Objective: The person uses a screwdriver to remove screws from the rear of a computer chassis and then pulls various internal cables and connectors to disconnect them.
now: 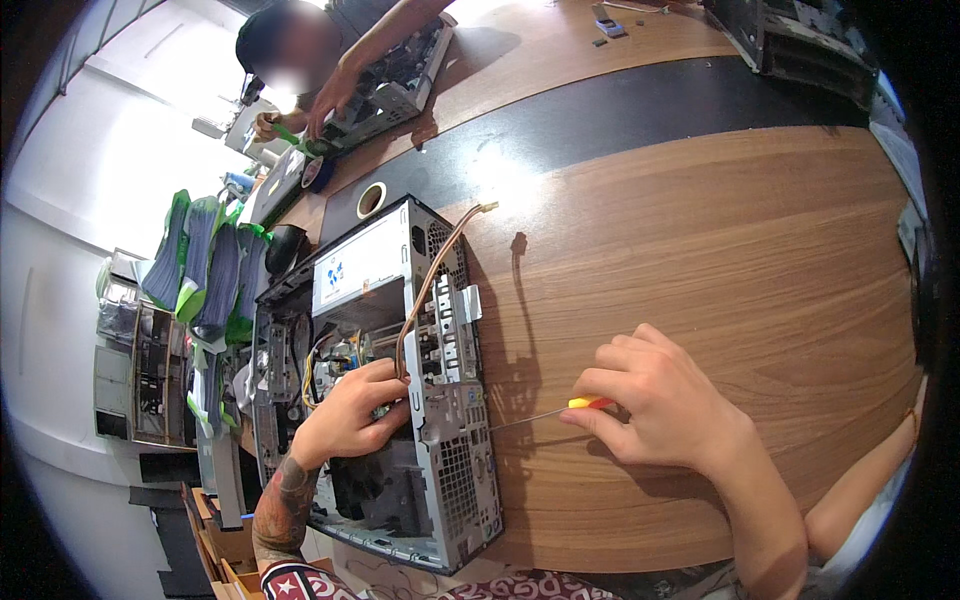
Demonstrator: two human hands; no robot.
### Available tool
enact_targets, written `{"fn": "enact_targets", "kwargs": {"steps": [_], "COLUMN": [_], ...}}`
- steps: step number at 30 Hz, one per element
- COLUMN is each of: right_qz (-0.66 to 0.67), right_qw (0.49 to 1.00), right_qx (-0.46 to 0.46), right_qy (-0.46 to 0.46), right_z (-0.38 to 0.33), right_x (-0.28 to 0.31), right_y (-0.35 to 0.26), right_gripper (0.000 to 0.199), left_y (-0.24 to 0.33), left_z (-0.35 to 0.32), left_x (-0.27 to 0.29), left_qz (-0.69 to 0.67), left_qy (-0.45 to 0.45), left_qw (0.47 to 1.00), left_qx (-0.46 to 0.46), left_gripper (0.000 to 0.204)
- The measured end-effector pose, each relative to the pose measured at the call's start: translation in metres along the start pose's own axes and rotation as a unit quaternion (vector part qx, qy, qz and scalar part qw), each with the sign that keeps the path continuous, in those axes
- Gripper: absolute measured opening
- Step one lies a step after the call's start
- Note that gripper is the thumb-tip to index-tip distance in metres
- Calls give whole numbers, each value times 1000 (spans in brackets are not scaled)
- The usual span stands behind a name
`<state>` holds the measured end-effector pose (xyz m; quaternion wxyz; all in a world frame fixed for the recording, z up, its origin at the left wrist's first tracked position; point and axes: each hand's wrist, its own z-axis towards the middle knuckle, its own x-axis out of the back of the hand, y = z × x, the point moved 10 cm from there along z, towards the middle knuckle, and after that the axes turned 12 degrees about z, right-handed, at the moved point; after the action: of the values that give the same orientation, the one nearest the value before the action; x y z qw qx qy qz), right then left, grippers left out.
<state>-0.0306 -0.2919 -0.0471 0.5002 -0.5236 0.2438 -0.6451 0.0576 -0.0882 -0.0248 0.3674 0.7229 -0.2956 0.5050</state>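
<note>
An opened desktop computer case [460, 480] lies on the wooden table, its perforated back panel facing right. My left hand [360, 405] reaches into the case just behind that panel. Its fingers are curled and closed, and their tips are partly hidden, so what they grip cannot be made out. A screwdriver [588, 403] with a yellow and red handle is pinched in my right hand [655, 405]. Its thin shaft points left, with the tip at the back panel. A brown cable [432, 278] rises from the case near my left hand, its pale plug hanging over the top edge.
Beyond the case, a co-worker's hands [330, 100] work on another open computer unit [400, 105]. A tape roll [371, 200] stands behind my case. At far right are a dark metal chassis [800, 55] and another person's forearm [865, 490]. Cluttered shelves [145, 370] stand left.
</note>
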Motion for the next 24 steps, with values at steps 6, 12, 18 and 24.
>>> {"fn": "enact_targets", "kwargs": {"steps": [6, 12, 18, 24], "right_qz": [-16, -44, -68, -46], "right_qw": [1000, 999, 996, 995], "right_qx": [27, 30, 64, 57], "right_qy": [0, -9, 0, -68], "right_z": [-2, -2, -4, -10], "right_x": [-2, -10, -3, -15], "right_y": [-2, -2, -16, -32], "right_gripper": [21, 17, 18, 18], "left_y": [0, -10, -6, -5], "left_z": [0, -3, -2, -3], "left_x": [1, -7, -4, -5], "left_qz": [-5, -23, -15, -14], "left_qy": [-1, -52, -28, -34], "left_qw": [1000, 998, 999, 999], "left_qx": [-1, 39, 25, 21], "left_gripper": [20, 36, 32, 28]}}
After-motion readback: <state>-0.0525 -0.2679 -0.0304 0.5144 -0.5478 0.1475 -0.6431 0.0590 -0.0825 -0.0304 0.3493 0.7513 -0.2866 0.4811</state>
